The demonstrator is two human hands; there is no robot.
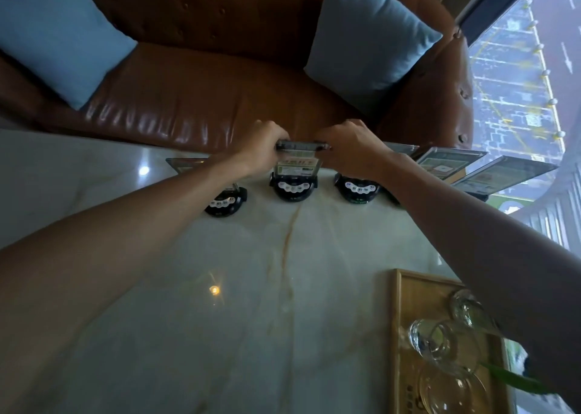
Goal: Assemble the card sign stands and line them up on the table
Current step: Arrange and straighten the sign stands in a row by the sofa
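Several card sign stands stand in a row along the far edge of the marble table (251, 288). The middle stand has a black round base (294, 190) and a clear card panel (297, 165) upright in it. My left hand (262, 148) grips the panel's top left corner and my right hand (352, 149) grips its top right corner. Another stand (224, 203) sits to the left, half hidden by my left forearm. A third base (358, 190) is to the right, and two more panels (446, 162) (503, 174) lean further right.
A brown leather sofa (204, 105) with two blue cushions (56, 33) (371, 36) lies just beyond the table's far edge. A wooden tray (405, 335) with glass cups (440, 341) is at the near right. A window is on the right.
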